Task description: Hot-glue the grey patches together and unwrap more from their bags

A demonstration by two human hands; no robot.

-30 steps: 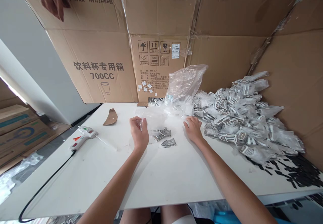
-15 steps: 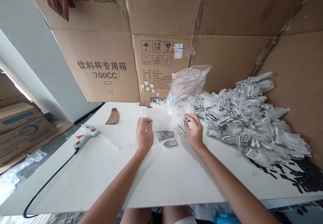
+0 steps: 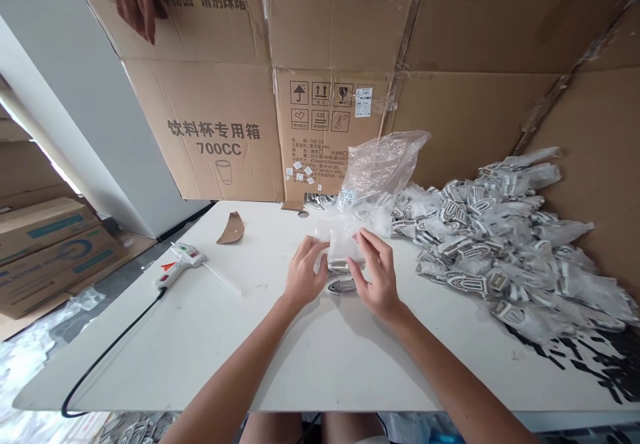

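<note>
A small clear plastic bag (image 3: 343, 241) lies between my two hands, with a grey metal piece partly showing at its lower edge. My left hand (image 3: 306, 274) has its fingers curled at the bag's left side, the forefinger laid along it. On the other side, my right hand (image 3: 377, 274) holds the bag's right edge, thumb low and forefinger higher, with a gap between them. Just below the bag, a grey arch-shaped metal piece (image 3: 342, 287) rests on the white table (image 3: 320, 371). Fingers and plastic partly hide the other metal pieces.
A large clear bag (image 3: 385, 164) stands behind my hands. To the right spreads a heap of bagged metal pieces (image 3: 470, 231), with black strips (image 3: 600, 357) beside it. A corded glue gun (image 3: 180, 267) and a cardboard scrap (image 3: 231, 228) lie left. Cardboard walls (image 3: 220, 91) stand behind.
My hands have come closer together, and the small plastic bag is now between them over the metal pieces. The view has shifted slightly to the left.
</note>
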